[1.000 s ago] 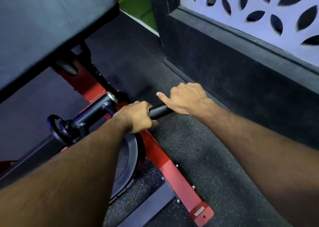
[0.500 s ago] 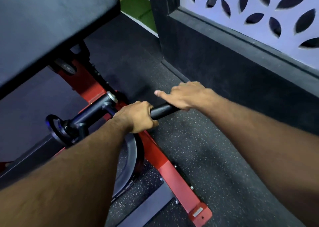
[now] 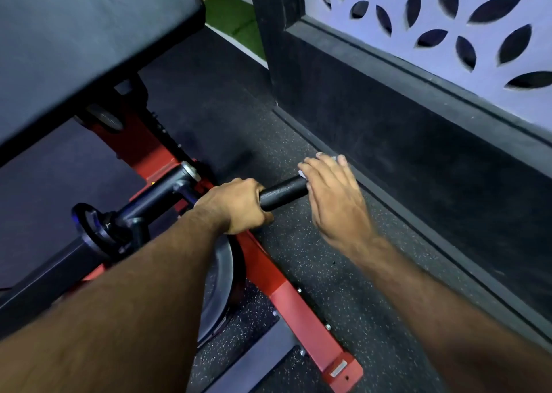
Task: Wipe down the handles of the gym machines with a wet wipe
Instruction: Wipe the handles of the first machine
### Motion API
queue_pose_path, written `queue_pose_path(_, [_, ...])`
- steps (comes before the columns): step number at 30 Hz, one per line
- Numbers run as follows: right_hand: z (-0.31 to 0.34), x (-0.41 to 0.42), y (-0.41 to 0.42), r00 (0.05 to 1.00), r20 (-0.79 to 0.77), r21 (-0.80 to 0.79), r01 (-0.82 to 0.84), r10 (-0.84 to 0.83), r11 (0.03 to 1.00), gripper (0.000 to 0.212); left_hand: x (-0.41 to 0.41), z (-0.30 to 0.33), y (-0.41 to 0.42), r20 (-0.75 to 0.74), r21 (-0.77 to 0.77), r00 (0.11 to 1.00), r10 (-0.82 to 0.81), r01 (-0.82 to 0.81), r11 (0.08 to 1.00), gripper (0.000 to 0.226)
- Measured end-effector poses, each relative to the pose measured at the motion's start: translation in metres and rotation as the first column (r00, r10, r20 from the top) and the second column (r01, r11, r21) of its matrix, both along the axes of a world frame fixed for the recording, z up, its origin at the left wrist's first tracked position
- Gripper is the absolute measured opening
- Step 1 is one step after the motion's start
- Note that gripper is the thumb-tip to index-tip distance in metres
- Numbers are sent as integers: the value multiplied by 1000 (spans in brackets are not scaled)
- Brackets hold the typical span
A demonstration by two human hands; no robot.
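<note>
The right hand (image 3: pixel 334 201) covers the handle (image 3: pixel 283 194) end and most of the wet wipe (image 3: pixel 302 174).

Your single head camera looks steeply down, close over your forearms, toward the rubber floor (image 3: pixel 343 288) and far wall.
</note>
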State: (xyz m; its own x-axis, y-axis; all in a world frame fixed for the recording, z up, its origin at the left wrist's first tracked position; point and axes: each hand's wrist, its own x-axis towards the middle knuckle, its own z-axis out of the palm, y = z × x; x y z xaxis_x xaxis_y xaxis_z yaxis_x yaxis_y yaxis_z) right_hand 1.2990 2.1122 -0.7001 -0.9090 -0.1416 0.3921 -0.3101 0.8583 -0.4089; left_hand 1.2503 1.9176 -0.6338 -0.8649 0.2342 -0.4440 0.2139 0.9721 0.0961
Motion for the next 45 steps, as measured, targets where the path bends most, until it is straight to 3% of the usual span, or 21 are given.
queue_pose_path(5, [-9, 22, -5, 998, 59, -43, -5, 8, 999, 72, 1, -1, 0, -8, -4, 1000, 8, -8, 1000, 31])
queue_pose_path(8, [-6, 9, -4, 1000, -3, -124, 27, -27, 992, 49, 1, -1, -1, -8, 0, 1000, 7, -7, 1000, 31])
queue_pose_path(12, [-6, 6, 4, 990, -63, -165, 115, -126, 980, 37, -1, -4, -2, -4, 6, 1000, 6, -6, 1000, 31])
queue_pose_path(14, [-7, 16, 1, 983, -28, -297, 166, -182, 940, 32, -1, -5, -3, -3, 5, 1000, 6, -6, 1000, 31])
queue_pose_path(18, [4, 33, -24, 927, 210, -660, 369, -311, 654, 34, -1, -5, -2, -2, 2, 1000, 8, -8, 1000, 31])
queue_pose_path(19, [6, 34, -34, 898, 280, -726, 429, -338, 537, 35, -2, -5, -2, -4, -2, 1000, 7, -8, 1000, 31])
queue_pose_path(21, [11, 32, -51, 827, 436, -835, 519, -356, 183, 35, -2, -6, -2, 3, -4, 1000, 11, -11, 1000, 32])
queue_pose_path(23, [19, 24, -59, 767, 570, -821, 538, -294, -190, 33, -2, -6, -2, 0, -7, 1000, 8, -8, 1000, 34])
queue_pose_path(24, [22, 20, -60, 747, 613, -785, 540, -258, -303, 32, -2, -6, -2, -3, -9, 1000, 5, -5, 1000, 35])
queue_pose_path(26, [23, 11, -54, 725, 664, -718, 550, -183, -426, 27, -2, -6, -2, -4, -7, 1000, 2, -2, 1000, 35])
queue_pose_path(30, [29, 11, -42, 725, 689, -579, 564, 18, -588, 23, -3, -6, -2, 7, 9, 1000, 10, -10, 1000, 32])
queue_pose_path(33, [37, 24, -51, 732, 670, -528, 584, 119, -617, 20, -2, -6, -2, 2, 8, 1000, 5, -5, 1000, 33])
queue_pose_path(38, [36, 16, -47, 746, 651, -523, 574, 139, -631, 27, -1, -6, -1, -6, 4, 1000, 3, -3, 1000, 33])
queue_pose_path(42, [29, 2, -45, 761, 614, -446, 554, 209, -703, 35, -3, -7, 0, -23, -9, 1000, -17, 17, 1000, 33])
queue_pose_path(45, [30, 17, -54, 754, 608, -424, 573, 248, -702, 28, -3, -11, -2, -23, -1, 999, -26, 26, 1000, 33])
